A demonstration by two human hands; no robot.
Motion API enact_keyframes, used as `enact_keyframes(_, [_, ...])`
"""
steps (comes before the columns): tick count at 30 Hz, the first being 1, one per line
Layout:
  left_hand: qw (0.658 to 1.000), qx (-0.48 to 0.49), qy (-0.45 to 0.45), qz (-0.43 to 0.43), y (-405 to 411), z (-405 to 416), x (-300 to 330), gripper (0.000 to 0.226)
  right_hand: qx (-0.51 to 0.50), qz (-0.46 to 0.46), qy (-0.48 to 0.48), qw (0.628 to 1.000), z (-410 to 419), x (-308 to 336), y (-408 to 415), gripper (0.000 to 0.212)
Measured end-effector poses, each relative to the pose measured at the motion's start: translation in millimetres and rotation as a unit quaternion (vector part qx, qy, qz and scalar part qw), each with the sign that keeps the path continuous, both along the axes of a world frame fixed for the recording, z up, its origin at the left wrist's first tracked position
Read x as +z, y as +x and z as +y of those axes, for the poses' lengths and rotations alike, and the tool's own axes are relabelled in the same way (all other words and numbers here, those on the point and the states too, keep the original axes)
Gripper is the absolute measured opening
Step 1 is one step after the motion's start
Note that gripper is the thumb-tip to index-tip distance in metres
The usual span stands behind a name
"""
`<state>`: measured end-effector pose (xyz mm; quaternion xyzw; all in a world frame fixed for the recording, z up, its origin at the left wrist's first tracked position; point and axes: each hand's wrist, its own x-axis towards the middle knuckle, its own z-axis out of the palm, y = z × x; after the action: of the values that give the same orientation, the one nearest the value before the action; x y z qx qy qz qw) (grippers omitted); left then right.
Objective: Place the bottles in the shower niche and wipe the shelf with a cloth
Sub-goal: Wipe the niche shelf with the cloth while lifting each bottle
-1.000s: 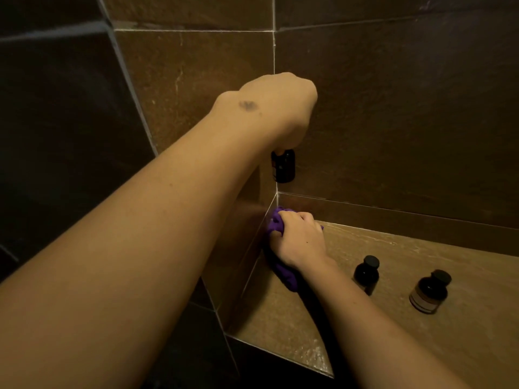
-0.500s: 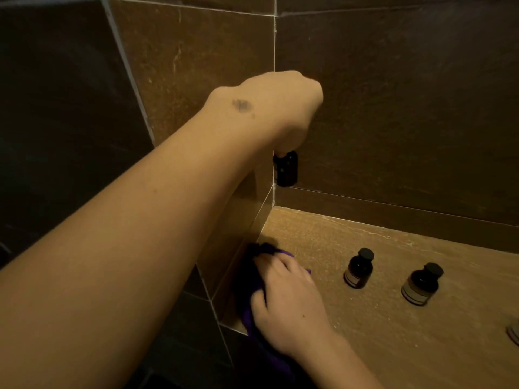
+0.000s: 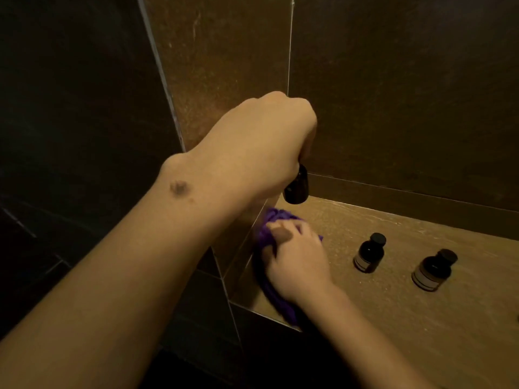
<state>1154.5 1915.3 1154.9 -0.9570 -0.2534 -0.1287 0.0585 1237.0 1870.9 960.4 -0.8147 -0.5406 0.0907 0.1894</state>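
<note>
The left hand (image 3: 261, 141) is a closed fist, and its fingers are hidden on the far side, so only the lower half of the dark bottle (image 3: 296, 188) it holds pokes out beneath the grip; cap and label cannot be seen. That bottle hangs in the air above the far left corner of the niche shelf (image 3: 365, 318), clear of the stone.

Below it and nearer, the right hand (image 3: 297, 262) presses down with fingers curled over a purple cloth (image 3: 269, 287), the grip clamped on the fabric. Most of the cloth is covered by the hand; a bunched part shows at the fingertips and a tail runs to the shelf's near edge, along the left side wall (image 3: 224, 66) of the niche.

Two small amber bottles stand upright on the shelf to the right of the cloth, well apart from it: the left amber bottle (image 3: 369, 252) and the right amber bottle (image 3: 434, 269), each with a black cap and a pale label too dim to read. At the right edge of the view a sliver of something is cut off and cannot be made out.
</note>
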Motion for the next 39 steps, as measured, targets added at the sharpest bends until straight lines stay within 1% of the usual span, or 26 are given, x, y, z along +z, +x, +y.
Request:
enact_keyframes(1, [1.0,0.007,-0.01,-0.012,2,4,-2,0.027,0.029,-0.011,-0.018,0.999,-19,1,-16,0.044])
enact_keyframes(2, [0.999,0.008,-0.031,-0.023,2,3,-2,0.029,0.052,-0.018,-0.03,0.998,-35,0,-32,0.05])
enact_keyframes(3, [0.999,0.007,-0.028,-0.038,2,4,-3,0.029,0.066,-0.022,-0.029,0.997,-49,0,-46,0.055])
enact_keyframes(5, [0.999,0.01,-0.026,-0.036,4,5,-4,0.028,0.065,-0.027,-0.014,0.997,-58,-1,-55,0.059])
enact_keyframes(7, [0.999,0.007,-0.029,-0.044,4,6,-4,0.029,0.051,-0.031,-0.007,0.998,-52,-2,-47,0.057])
enact_keyframes(10, [0.998,0.008,-0.033,-0.049,3,5,-4,0.031,0.005,-0.004,0.008,1.0,-24,-2,-16,0.05])
enact_keyframes(12, [0.998,0.008,-0.036,-0.05,3,6,-3,0.029,-0.03,0.021,0.022,0.999,10,-8,13,0.046])
enact_keyframes(14, [0.997,0.013,-0.036,-0.062,5,6,-3,0.027,-0.087,0.035,0.03,0.995,47,-12,36,0.041])
enact_keyframes(16, [0.996,0.019,-0.036,-0.076,6,6,-4,0.028,-0.161,0.084,0.058,0.982,73,-11,49,0.037])
enact_keyframes(17, [0.996,0.021,-0.034,-0.082,7,6,-6,0.029,-0.181,0.101,0.067,0.976,79,-12,50,0.033])
enact_keyframes(19, [0.996,0.024,-0.033,-0.085,6,6,-9,0.03,-0.191,0.091,0.079,0.974,77,-15,44,0.028])
enact_keyframes(21, [0.996,0.023,-0.033,-0.079,7,5,-15,0.03,-0.155,0.055,0.07,0.984,55,-10,30,0.021])
enact_keyframes(23, [0.996,0.026,-0.05,-0.072,7,3,-21,0.03,-0.081,0.042,0.05,0.995,21,-6,12,0.021])
enact_keyframes(25, [0.994,0.038,-0.078,-0.071,7,2,-31,0.031,-0.006,0.04,0.028,0.999,-17,-2,-10,0.034])
enact_keyframes(26, [0.992,0.046,-0.095,-0.074,7,2,-38,0.031,0.016,0.023,0.028,0.999,-34,-1,-19,0.04])
enact_keyframes(29, [0.981,0.079,-0.148,-0.099,7,-3,-64,0.032,0.03,-0.021,0.032,0.999,-63,-5,-25,0.048])
enact_keyframes(32, [0.967,0.112,-0.175,-0.15,8,-8,-78,0.033,-0.008,-0.017,0.029,0.999,-56,-6,-7,0.044])
enact_keyframes(36, [0.96,0.134,-0.137,-0.205,14,-5,-69,0.037,-0.079,-0.007,0.025,0.997,-3,-7,29,0.038])
enact_keyframes(37, [0.958,0.14,-0.132,-0.21,16,-5,-67,0.038,-0.096,0.005,0.028,0.995,12,-3,36,0.036])
enact_keyframes(39, [0.956,0.144,-0.133,-0.22,20,-5,-66,0.039,-0.143,0.057,0.029,0.988,37,3,43,0.035])
